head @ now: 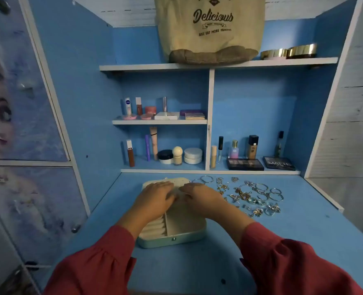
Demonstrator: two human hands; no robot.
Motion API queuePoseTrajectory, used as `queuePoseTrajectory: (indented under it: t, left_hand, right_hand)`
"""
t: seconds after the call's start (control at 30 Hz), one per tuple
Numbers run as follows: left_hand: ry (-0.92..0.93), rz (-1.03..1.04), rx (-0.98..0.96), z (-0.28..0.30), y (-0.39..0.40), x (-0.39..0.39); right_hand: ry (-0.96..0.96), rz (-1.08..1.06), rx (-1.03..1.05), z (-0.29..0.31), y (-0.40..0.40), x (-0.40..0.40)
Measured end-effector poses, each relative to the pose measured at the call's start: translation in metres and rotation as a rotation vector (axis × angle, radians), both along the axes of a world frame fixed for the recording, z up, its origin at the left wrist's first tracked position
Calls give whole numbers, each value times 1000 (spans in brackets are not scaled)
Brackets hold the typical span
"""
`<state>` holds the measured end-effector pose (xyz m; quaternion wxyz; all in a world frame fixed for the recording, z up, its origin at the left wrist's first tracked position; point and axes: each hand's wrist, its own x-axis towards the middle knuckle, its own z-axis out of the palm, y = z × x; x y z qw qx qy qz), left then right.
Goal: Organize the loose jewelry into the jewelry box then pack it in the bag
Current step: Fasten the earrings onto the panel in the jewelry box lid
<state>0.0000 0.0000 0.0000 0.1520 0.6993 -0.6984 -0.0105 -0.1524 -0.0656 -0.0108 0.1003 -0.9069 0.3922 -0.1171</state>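
Note:
A pale green jewelry box (182,235) lies open on the blue desk, its cream lid (176,181) tilted back toward the shelves. Ring rolls and a bare compartment show in its front half. My left hand (157,195) and my right hand (199,194) both rest with fairly straight fingers over the inside of the box near the hinge, fingertips almost meeting. Loose jewelry (253,196), rings, bangles and chains, is scattered on the desk just right of the box. A beige canvas bag (210,28) printed "Delicious" stands on the top shelf.
Cosmetics bottles, jars and two dark palettes (244,163) fill the shelves behind the desk. Two gold-rimmed tins (289,52) sit beside the bag. A cupboard door with a cartoon picture (16,103) is at the left. The blue desk (187,271) stretches toward me.

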Motion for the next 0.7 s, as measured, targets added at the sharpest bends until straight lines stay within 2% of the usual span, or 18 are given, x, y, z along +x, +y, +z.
queuePoseTrajectory:
  t: [0.23,0.5,0.7]
  left_hand:
    - [100,37,20,-16,-6,2]
    - [114,14,94,-29,-17,9]
    - [281,42,107,-28,-23,14]
  right_hand:
    - [-60,-1,35,-22,-3,1]
    - [-111,26,-5,-20,-1,-4]
    - [-75,63,43,-7,-12,-7]
